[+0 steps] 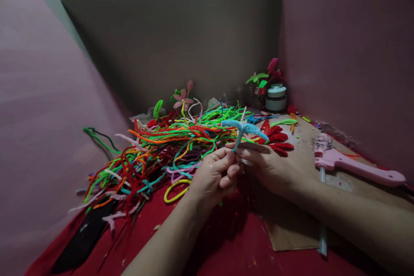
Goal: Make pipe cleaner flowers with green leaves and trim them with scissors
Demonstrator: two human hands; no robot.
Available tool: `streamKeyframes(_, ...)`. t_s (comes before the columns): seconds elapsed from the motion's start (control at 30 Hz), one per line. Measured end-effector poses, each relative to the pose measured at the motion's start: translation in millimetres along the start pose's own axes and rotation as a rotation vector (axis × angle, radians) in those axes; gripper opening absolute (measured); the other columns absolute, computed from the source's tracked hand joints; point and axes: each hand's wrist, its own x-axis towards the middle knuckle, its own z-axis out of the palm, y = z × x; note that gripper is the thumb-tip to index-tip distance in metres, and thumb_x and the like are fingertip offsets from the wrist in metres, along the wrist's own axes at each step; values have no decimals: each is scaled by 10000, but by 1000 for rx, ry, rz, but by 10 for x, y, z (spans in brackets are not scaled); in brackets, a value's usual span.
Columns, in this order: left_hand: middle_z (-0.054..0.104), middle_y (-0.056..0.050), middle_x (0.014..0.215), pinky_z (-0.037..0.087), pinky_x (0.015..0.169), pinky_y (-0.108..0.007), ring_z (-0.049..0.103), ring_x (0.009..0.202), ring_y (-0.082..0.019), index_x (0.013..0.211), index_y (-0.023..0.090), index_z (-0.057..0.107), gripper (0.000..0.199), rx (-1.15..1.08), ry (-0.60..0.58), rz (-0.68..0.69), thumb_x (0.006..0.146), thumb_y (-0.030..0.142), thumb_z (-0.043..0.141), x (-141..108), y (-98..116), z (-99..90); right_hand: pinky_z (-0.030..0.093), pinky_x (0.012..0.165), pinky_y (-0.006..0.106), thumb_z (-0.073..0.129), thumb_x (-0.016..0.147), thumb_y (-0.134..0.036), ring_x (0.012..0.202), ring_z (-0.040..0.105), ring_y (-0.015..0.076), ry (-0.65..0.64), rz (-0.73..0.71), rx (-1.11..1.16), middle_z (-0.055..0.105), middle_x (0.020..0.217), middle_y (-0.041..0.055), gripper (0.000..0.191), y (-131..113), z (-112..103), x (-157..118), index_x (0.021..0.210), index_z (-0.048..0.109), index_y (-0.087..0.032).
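A light blue pipe cleaner flower (246,128) with looped petals stands up from my two hands near the middle of the view. Its twisted stem is pinched between the thumb and fingers of my left hand (215,172). My right hand (267,164) meets it from the other side, fingers closed at the lower stem; the exact grip there is partly hidden. Behind both hands lies a large heap of loose pipe cleaners (155,142) in green, orange, red, pink and blue. Just beyond my right hand sits a red pipe cleaner flower (278,138).
A pink hot glue gun (359,168) with a clear glue stick (322,207) lies on a brown board (291,233) at right. A white-lidded jar (276,97) stands at the back. Finished pink flowers (183,100) rise behind the heap. A black flat object (84,237) rests at left on red cloth (223,241).
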Motion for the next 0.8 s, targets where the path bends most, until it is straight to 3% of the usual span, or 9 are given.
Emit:
streamKeyframes(0.27, 383, 87, 481, 212, 268, -111, 149, 299, 1, 794, 158, 538, 123, -70, -78, -70, 819, 278, 527, 3, 14, -42, 414, 869, 359, 666, 700, -179, 843, 605, 173, -17, -3, 47, 689, 857, 28, 213, -10, -17, -2, 906, 707, -210)
streamKeyframes(0.8, 506, 49, 514, 250, 261, -129, 318, 286, -19, 804, 145, 514, 168, 17, 3, -40, 795, 310, 548, 10, -6, 0, 447, 754, 328, 633, 746, -266, 764, 598, 170, -51, -15, 26, 662, 770, 28, 221, 14, -37, -7, 942, 665, -168)
